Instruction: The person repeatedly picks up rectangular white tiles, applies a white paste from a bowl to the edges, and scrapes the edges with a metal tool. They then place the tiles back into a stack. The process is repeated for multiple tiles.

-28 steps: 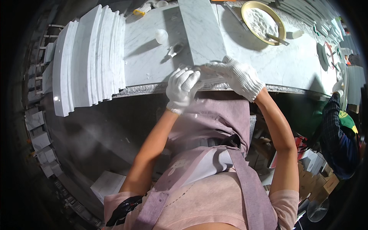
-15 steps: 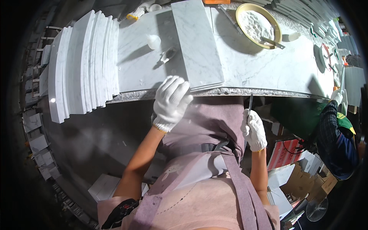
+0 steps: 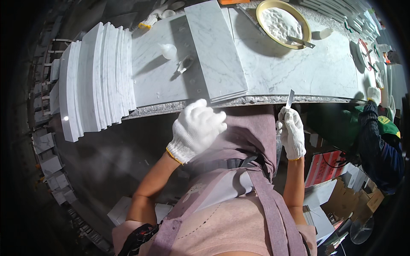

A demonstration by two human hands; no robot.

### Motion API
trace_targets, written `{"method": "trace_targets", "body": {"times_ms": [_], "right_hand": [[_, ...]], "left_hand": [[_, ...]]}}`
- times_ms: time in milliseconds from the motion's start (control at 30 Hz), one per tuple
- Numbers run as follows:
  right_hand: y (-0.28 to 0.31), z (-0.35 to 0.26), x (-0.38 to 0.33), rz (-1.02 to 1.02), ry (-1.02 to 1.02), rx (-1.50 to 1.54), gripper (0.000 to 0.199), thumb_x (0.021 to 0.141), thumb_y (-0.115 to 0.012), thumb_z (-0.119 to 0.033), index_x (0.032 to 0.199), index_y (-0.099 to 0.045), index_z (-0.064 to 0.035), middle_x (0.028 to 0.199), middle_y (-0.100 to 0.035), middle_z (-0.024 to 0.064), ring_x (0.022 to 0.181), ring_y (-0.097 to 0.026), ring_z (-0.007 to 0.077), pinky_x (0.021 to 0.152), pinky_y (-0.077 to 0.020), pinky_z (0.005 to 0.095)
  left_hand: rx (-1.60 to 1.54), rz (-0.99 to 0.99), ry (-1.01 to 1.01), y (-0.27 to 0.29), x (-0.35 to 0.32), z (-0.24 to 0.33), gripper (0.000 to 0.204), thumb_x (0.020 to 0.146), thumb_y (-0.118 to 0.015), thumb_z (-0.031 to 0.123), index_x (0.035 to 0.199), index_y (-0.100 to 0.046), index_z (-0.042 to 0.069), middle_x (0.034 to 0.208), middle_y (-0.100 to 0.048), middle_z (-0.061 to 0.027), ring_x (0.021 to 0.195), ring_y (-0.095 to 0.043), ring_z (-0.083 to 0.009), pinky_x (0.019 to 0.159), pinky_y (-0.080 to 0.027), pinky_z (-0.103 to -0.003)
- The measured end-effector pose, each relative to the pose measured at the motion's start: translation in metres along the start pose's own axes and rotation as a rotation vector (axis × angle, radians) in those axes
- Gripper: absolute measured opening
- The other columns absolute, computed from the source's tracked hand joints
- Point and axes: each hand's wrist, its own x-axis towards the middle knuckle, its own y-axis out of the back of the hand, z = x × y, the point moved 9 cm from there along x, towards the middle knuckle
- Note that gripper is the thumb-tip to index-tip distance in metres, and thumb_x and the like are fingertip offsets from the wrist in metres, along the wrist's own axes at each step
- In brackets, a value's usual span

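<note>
— Where are the person's hands?

— Both wear white knit gloves and sit just below the marble bench (image 3: 299,72); the left hand (image 3: 197,130) is curled into a loose fist, empty, near the front edge, just under the corner of the marble slab (image 3: 215,51) lying across the bench; the right hand (image 3: 291,133) is closed around a thin flat blade (image 3: 290,99), which points upward and reaches the bench edge.

— And what lies about them?

— Left of the slab rest a small white bottle (image 3: 168,50) and a small metal scraper (image 3: 185,64); a stack of curved marble pieces (image 3: 96,81) stands on edge at the far left; further back, a yellow bowl (image 3: 283,23) holds white paste with a tool resting in it; another person's gloved hand (image 3: 373,94) and dark sleeve show at the right; the wearer has a mauve apron (image 3: 252,141) on.
</note>
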Motion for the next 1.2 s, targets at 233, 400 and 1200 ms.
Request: {"method": "trace_targets", "body": {"times_ms": [233, 400, 1200], "right_hand": [[-0.010, 0.011, -0.003, -0.001, -0.056, -0.057, 0.031, 0.104, -0.069, -0.031, 0.121, -0.067, -0.0046, 0.100, -0.068, 0.0021, 0.078, -0.063, 0.0092, 0.064, -0.0531, 0.0239], [0.002, 0.013, -0.011, 0.057, -0.050, -0.033, 0.028, 0.105, -0.067, -0.028, 0.122, -0.066, -0.0052, 0.099, -0.066, 0.0028, 0.075, -0.063, 0.0110, 0.060, -0.0530, 0.0233], [-0.012, -0.071, 0.022, 0.171, 0.195, -0.363, 0.043, 0.105, -0.067, -0.020, 0.145, -0.062, -0.0060, 0.098, -0.068, -0.0002, 0.071, -0.060, 0.0046, 0.060, -0.0496, 0.0197]], "left_hand": [[0.213, 0.080, -0.034, -0.005, 0.049, -0.013, 0.060, 0.071, -0.086, 0.030, 0.125, -0.070, 0.011, 0.127, -0.067, -0.0083, 0.129, -0.057, -0.0294, 0.119, -0.038, -0.051], [0.238, 0.051, -0.056, -0.012, 0.048, -0.010, 0.059, 0.069, -0.087, 0.032, 0.121, -0.071, 0.009, 0.120, -0.068, -0.0075, 0.125, -0.058, -0.0285, 0.118, -0.039, -0.053], [0.140, -0.552, -0.491, 0.016, 0.053, 0.119, 0.030, 0.078, -0.071, 0.037, 0.089, -0.073, 0.009, 0.087, -0.070, -0.0102, 0.082, -0.063, -0.0293, 0.072, -0.055, -0.041]]}}
